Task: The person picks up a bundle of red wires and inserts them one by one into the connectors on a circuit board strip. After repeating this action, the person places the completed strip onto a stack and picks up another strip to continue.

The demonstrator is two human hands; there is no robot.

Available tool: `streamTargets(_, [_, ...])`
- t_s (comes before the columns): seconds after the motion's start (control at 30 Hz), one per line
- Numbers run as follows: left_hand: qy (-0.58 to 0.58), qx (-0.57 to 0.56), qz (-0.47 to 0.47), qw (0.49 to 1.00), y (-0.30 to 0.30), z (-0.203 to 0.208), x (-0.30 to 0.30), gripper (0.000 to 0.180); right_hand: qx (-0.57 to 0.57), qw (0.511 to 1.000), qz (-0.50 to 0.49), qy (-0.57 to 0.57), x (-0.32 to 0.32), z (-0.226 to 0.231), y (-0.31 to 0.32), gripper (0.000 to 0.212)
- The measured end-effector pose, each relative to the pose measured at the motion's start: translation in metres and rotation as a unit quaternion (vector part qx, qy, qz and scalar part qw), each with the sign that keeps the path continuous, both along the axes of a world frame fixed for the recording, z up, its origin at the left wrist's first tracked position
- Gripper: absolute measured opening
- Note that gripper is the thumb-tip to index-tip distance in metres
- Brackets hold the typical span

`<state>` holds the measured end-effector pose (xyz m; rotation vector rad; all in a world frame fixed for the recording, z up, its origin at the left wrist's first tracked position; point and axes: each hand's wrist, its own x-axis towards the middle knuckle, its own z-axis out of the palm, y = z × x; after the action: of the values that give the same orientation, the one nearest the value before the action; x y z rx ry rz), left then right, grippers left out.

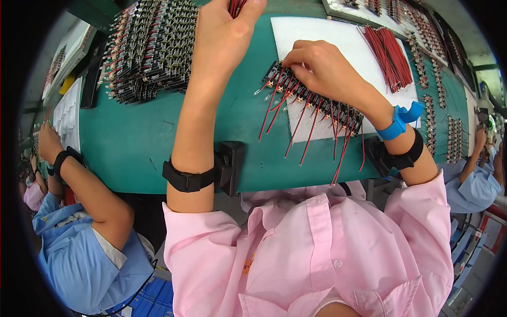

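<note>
Plain green across the table (127,153); flat white on the foam (311,29). Deep red on the bundled wires (388,61), red mixed with black on the loose wires (310,132). Black on the boards (323,105), with copper and pale specks. Black dotted with yellow-green and white on the stack (153,50). Bright blue on the wristband (397,126), black on the strap (189,181), plain pink on the shirt (296,243).

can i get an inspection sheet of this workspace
surface: flat green bench top, white rectangular foam sheet on it
work pieces: row of black circuit boards, mostly over the foam; dense stack of black circuit boards at left
clutter: thin dark slivers on the green, scraps or marks unclear
hands: left hand closed around thin red wires; right hand at the row's left end, grip unclear
cables: straight red-and-black wires bundled on the foam
surroundings: blue-shirted co-workers either side
</note>
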<state>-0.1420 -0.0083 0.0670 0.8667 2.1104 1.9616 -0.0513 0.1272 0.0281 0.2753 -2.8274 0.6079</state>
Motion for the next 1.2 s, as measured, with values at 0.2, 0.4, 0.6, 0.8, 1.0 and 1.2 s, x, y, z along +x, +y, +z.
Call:
streamTargets(0.2, [0.027, -0.029, 0.002, 0.999, 0.008, -0.018, -0.012, 0.028, -0.044, 0.997, -0.028, 0.054, 0.006, 0.008, 0.011, 0.011])
streamTargets(0.4, [-0.01, -0.111, -0.024, 0.994, 0.007, -0.019, -0.012, 0.028, -0.266, 0.938, -0.221, -0.042, 0.093, 0.056, 0.021, 0.016])
streamTargets(0.6, [-0.001, -0.243, -0.068, 0.968, -0.003, -0.024, -0.004, 0.024, -0.538, 0.794, -0.248, -0.133, 0.172, 0.015, 0.01, 0.016])
streamTargets(0.8, [-0.122, -0.297, -0.073, 0.944, -0.025, -0.037, 0.022, 0.024, -0.694, 0.667, -0.228, -0.147, 0.178, -0.005, 0.003, 0.031])
streamTargets(1.0, [-0.227, -0.239, -0.066, 0.942, -0.029, -0.043, 0.034, 0.027, -0.743, 0.62, -0.201, -0.15, 0.174, -0.009, 0.001, 0.037])
streamTargets(1.2, [-0.226, -0.233, -0.049, 0.945, -0.029, -0.047, 0.035, 0.024, -0.757, 0.605, -0.209, -0.133, 0.172, -0.01, -0.005, 0.036])
